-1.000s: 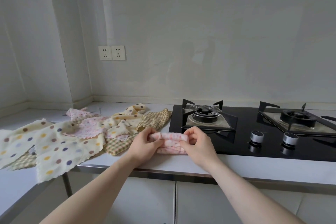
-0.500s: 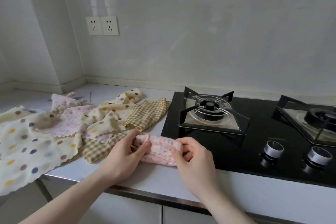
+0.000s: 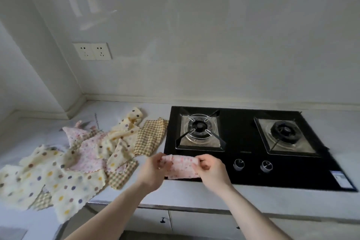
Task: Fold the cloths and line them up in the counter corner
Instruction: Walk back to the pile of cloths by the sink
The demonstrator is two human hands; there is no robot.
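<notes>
Left hand point(image 3: 153, 169): pinches left end of folded pink cloth point(image 3: 180, 166).
Right hand point(image 3: 211, 169): pinches its right end.
Unfolded cloths point(image 3: 78, 160): heaped left, on counter point(image 3: 194, 193).

1. Left of my hands, the loose cloths point(image 3: 78, 161) cover the counter point(image 3: 194, 193).
2. Bare counter runs behind them to the corner, probably passable.
3. On my right the hob point(image 3: 243, 177) and its pan supports point(image 3: 200, 132) stand in the way.

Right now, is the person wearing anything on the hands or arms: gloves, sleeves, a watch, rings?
Nothing shows. The left hand and right hand are bare, without gloves, and no rings can be made out. Both forearms are uncovered to the frame's bottom edge: no sleeves, watch or bracelet in view.
</notes>
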